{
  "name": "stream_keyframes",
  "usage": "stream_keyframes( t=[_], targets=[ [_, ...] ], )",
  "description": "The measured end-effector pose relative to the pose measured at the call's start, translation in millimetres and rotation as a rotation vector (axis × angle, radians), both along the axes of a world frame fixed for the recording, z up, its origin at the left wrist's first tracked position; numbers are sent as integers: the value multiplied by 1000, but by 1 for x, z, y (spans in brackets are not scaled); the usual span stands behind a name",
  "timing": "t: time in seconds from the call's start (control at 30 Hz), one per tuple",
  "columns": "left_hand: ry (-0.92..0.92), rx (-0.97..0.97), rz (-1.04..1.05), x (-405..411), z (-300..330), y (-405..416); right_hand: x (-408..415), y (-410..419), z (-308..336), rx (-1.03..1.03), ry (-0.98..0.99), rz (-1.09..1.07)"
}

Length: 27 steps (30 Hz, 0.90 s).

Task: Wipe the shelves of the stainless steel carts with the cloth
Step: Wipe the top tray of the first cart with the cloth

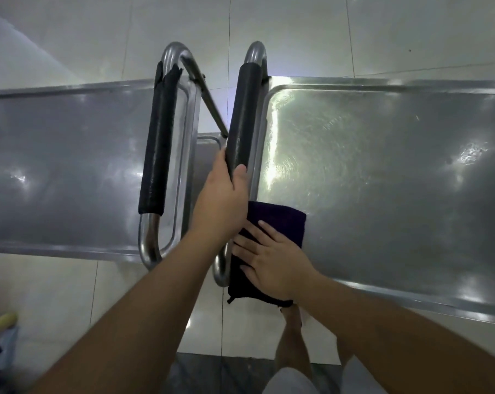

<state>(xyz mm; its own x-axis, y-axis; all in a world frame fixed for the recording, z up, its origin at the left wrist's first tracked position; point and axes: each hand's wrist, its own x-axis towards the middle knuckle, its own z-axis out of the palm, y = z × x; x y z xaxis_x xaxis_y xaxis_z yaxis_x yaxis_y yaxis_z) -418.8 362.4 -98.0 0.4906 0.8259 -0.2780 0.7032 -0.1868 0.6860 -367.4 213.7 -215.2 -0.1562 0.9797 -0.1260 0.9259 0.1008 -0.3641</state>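
Observation:
Two stainless steel carts stand end to end, their handles meeting in the middle. My left hand (222, 194) grips the black-wrapped handle (243, 115) of the right cart (382, 172). My right hand (271, 260) lies flat, fingers spread, on a dark purple cloth (283, 223) at the near left corner of the right cart's top shelf. The cloth hangs over the shelf's front edge. The left cart (70, 172) has its own black-wrapped handle (158, 143); neither hand touches it.
Pale glossy floor tiles (70, 294) surround the carts. A lower shelf (209, 146) shows in the gap between the handles. My bare legs (294, 345) stand below the right cart's edge. Some coloured items (1, 325) sit at the lower left.

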Motion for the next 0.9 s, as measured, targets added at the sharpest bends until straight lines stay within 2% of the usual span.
stream_keyframes(
  t=[0.1,0.17,0.37,0.47,0.57,0.7,0.77,0.83,0.9],
  targets=[
    [13,15,-11,1,0,1,15,15,-1,8,-15,19],
    [18,8,-9,2,0,1,33,34,3,21,-37,-63],
    [31,7,-23,2,0,1,158,122,3,-118,-105,-711],
    [36,13,-17,2,0,-1,169,123,3,-119,-120,-808],
    [36,-10,-12,2,0,-1,118,99,9,-79,-108,-670],
    [90,-6,-2,1,-2,-2,26,40,11,-17,22,-184],
    [90,4,-3,0,-3,-3,16,32,7,-28,25,-16],
    [80,-4,4,0,-4,-2,30,47,6,-12,13,36],
    [72,-12,2,1,-3,0,53,74,9,4,-5,-18]
  ],
)
